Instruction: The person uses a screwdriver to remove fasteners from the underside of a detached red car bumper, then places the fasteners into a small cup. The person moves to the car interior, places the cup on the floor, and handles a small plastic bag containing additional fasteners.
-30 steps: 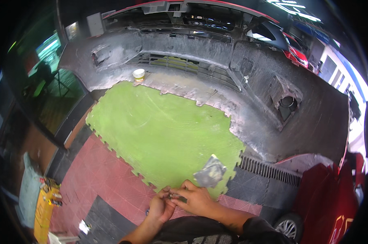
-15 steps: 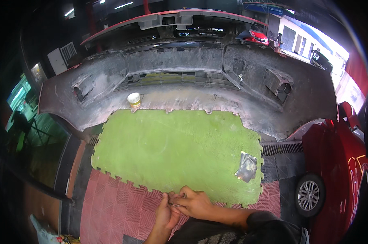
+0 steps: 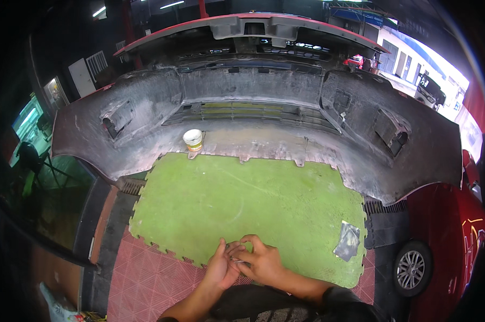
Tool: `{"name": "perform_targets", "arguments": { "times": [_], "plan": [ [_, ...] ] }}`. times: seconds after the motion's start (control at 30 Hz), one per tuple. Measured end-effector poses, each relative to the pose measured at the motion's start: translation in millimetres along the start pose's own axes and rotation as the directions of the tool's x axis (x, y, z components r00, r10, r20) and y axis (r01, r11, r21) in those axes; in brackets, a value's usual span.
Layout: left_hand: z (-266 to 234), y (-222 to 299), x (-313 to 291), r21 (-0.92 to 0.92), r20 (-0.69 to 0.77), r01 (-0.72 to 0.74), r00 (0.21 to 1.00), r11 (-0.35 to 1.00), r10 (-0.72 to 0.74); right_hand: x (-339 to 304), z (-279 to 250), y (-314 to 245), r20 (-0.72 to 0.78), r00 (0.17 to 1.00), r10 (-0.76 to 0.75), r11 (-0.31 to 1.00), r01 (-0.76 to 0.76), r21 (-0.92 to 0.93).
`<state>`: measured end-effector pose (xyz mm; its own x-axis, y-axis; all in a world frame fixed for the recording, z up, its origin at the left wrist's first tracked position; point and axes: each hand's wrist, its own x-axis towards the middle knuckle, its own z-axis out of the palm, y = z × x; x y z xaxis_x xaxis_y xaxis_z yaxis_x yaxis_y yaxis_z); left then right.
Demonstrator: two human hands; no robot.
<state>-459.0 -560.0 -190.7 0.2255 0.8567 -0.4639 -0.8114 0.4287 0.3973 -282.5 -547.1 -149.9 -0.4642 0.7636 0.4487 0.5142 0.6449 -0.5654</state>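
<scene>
Close together at the lower middle, my two hands meet over the near edge of a green foam mat. My left hand (image 3: 224, 267) is palm up, its thumb raised apart and its fingers loosely spread, partly covered by the other hand. My right hand (image 3: 264, 264) has thumb and fingers bent together in a pinch over the left fingers. A small thin, pale thing seems to lie at its fingertips, too small to name. Beyond my hands, a large dark grey car bumper (image 3: 253, 86) shows its inner side, and its lower edge meets the mat.
The green foam mat (image 3: 242, 209) lies on red and black floor tiles (image 3: 146, 284). A white tub (image 3: 193, 140) stands on the bumper's lower lip. Dark grey sheets (image 3: 347, 241) lie at the mat's right. A red car (image 3: 441, 236) with a silver wheel is at the right.
The view has shifted, so the bumper and mat sit lower and further right. My left palm has opened more, and the right index finger has lifted into a loop.
</scene>
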Motion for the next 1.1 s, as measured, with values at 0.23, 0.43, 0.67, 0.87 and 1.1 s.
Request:
{"name": "perform_targets", "arguments": {
  "times": [0.23, 0.43, 0.67, 0.87, 1.1],
  "plan": [
    [-2.8, 59.5, 43.5, 0.126, -0.107, 0.061, 0.993, 0.99, -0.048, 43.3, 34.7, -3.6, -0.114, 0.962, 0.247, 0.968, -0.239, 0.079],
    [-51.4, 157.1, 85.5, 0.24, 0.035, 0.145, 0.987, 0.96, -0.158, 101.5, 81.7, -14.7, -0.137, 0.899, 0.417, 0.903, -0.392, 0.177],
    [-78.3, 265.6, 102.6, 0.465, 0.254, 0.036, 0.952, 0.885, -0.172, 175.1, 155.7, -51.2, -0.128, 0.873, 0.47, 0.88, -0.453, 0.143],
    [-107.5, 304.8, 114.1, 0.497, 0.328, 0.044, 0.915, 0.867, -0.234, 215.1, 186.6, -76.7, -0.129, 0.86, 0.494, 0.867, -0.478, 0.138],
    [-110.6, 314.4, 123.8, 0.545, 0.312, 0.053, 0.914, 0.837, -0.261, 230.9, 193.2, -83.4, -0.163, 0.831, 0.531, 0.847, -0.524, 0.088]
  ]
}}
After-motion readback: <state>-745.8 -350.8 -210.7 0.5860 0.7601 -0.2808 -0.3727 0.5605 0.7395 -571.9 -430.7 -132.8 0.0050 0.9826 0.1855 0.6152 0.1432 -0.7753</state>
